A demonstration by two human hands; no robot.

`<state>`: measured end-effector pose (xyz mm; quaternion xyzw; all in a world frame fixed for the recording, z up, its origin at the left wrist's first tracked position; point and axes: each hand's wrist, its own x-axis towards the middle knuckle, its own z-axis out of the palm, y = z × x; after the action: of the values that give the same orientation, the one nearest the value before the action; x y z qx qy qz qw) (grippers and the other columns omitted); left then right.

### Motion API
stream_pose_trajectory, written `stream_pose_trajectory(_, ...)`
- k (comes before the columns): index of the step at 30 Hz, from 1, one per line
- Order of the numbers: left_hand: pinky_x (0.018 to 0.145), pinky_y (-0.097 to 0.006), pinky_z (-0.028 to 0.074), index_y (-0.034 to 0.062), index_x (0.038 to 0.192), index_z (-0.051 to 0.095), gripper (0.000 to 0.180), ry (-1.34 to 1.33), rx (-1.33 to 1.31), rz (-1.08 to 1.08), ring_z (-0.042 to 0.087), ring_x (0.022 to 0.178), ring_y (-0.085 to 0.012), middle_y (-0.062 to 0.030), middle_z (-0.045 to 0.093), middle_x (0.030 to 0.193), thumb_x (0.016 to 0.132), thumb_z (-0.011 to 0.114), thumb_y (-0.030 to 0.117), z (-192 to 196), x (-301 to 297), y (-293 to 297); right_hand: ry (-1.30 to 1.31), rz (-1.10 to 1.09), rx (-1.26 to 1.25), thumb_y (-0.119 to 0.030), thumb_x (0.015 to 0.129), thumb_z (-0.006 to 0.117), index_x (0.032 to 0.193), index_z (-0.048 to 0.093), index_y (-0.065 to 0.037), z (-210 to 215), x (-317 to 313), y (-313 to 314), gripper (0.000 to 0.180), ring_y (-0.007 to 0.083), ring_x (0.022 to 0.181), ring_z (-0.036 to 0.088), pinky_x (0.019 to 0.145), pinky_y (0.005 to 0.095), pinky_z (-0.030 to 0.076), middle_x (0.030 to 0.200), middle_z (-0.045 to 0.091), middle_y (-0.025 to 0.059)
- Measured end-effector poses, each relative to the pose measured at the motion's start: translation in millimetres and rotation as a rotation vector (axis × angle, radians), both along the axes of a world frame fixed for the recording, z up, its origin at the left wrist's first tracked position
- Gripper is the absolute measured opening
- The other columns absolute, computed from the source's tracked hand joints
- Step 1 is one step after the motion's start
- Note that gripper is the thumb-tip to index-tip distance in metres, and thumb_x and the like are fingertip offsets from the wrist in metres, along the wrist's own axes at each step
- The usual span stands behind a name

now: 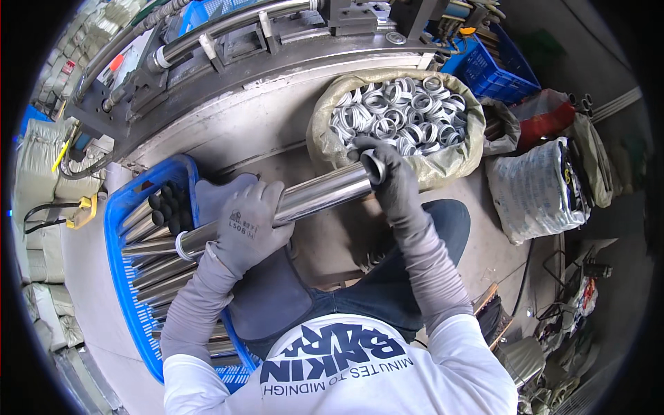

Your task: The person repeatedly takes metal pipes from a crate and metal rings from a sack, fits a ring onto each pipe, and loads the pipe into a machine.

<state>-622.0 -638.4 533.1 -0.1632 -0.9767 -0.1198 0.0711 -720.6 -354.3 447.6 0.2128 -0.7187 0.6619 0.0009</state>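
Note:
A long shiny metal tube (324, 196) lies across my lap, slanting up to the right. My left hand (250, 225), in a grey glove, is wrapped round its middle. At the tube's right end my right hand (398, 185), also gloved, closes round the open rim, with fingers over the top; whether it also holds a loose ring there I cannot tell. A white ring (182, 246) sits round the tube left of my left hand. Beyond the right hand stands a pale woven sack (319, 142) full of grey-white rings (387, 114).
At my left, a blue crate (117, 277) holds several metal tubes (155, 283), some with black ends. A dark metal machine (214, 79) runs along the far side. Another blue crate (498, 79) and a stuffed white sack (529, 187) stand at the right.

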Motion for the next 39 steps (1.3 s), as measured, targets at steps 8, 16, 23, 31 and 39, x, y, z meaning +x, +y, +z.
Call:
stream_pose_trajectory(8,0.08,-0.047,0.054,0.0073,0.123,0.063,0.055,0.0,-0.014,0.031,0.068,0.09,-0.0357,-0.0138,0.066,0.099,0.074,0.082,0.025,-1.3,7.4,0.6,0.436,-0.268,0.13,-0.015,0.1,0.057,0.112,0.068,-0.001,36.1,26.8,-42.0,0.022,0.0281,0.093,0.075,0.085,0.0369,0.058,0.102,0.074,0.0144)
stream_pose_trajectory(16,0.085,-0.047,0.054,0.0059,0.123,0.062,0.057,-0.038,-0.017,0.038,0.067,0.096,-0.0363,-0.0152,0.066,0.102,0.074,0.083,0.026,-4.8,4.2,-0.5,0.223,-0.435,0.011,-0.018,0.109,0.047,0.106,0.073,0.004,24.6,31.8,-67.5,0.034,0.0238,0.085,0.068,0.083,0.0339,0.053,0.098,0.073,0.0155)
stream_pose_trajectory(23,0.092,-0.049,0.052,0.0044,0.123,0.062,0.057,-0.094,-0.024,0.011,0.066,0.104,-0.0393,-0.0194,0.066,0.106,0.075,0.083,0.027,15.4,2.0,-6.2,-0.035,-0.282,-0.062,-0.029,0.11,0.051,0.115,0.074,0.004,28.2,14.3,-54.5,0.041,0.0205,0.099,0.069,0.093,0.0327,0.052,0.112,0.075,0.0125)
stream_pose_trajectory(31,0.088,-0.047,0.053,0.0056,0.123,0.063,0.06,-0.015,-0.03,0.123,0.068,0.101,-0.035,-0.0149,0.068,0.106,0.075,0.084,0.034,-9.2,26.7,-43.6,0.016,-0.428,1.294,-0.054,0.089,0.076,0.148,0.059,-0.01,6.4,-72.6,59.6,0.076,0.0391,0.128,0.064,0.108,0.0487,0.051,0.132,0.07,0.0229)
stream_pose_trajectory(39,0.087,-0.048,0.053,0.0054,0.122,0.064,0.058,0.024,0.03,0.114,0.068,0.098,-0.0357,-0.0152,0.068,0.104,0.075,0.083,0.032,-10.1,27.5,-46.9,0.02,-0.476,0.763,-0.014,0.085,0.085,0.141,0.065,-0.002,-19.5,-83.4,95.2,0.061,0.0245,0.102,0.074,0.094,0.0352,0.058,0.115,0.077,0.0163)
